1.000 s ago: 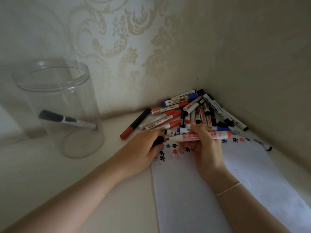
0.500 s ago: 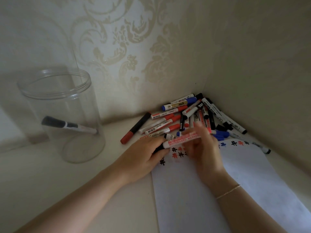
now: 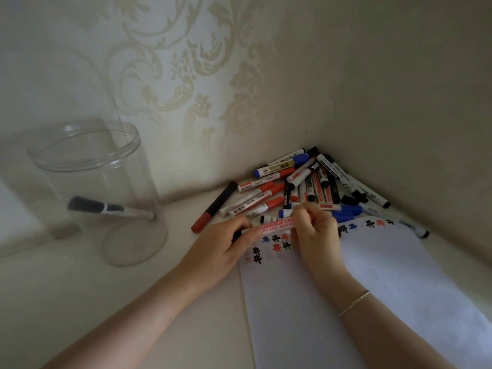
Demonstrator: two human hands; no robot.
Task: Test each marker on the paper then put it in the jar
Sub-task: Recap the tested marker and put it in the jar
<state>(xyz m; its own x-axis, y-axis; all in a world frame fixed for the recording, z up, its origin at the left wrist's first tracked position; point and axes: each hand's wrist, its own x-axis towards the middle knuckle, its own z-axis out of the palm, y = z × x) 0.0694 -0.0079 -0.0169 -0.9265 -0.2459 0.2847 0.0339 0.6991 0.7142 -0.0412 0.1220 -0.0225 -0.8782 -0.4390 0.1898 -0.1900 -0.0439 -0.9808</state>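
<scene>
Above paper (image 3: 372, 302), left hand (image 3: 223, 249), right hand (image 3: 316, 235) pinch "BOARD MARKER" marker (image 3: 274, 227).

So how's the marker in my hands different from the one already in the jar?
The held marker lies level above the paper, gripped by the left hand and right hand; the jar marker leans untouched inside the jar. The held one has red lettering, the jar one a dark cap. Both have white barrels.

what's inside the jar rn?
One marker with a dark cap lies slanted inside the clear jar, its tip end at the right wall. Nothing else shows through; the jar's far wall is blurred.
</scene>
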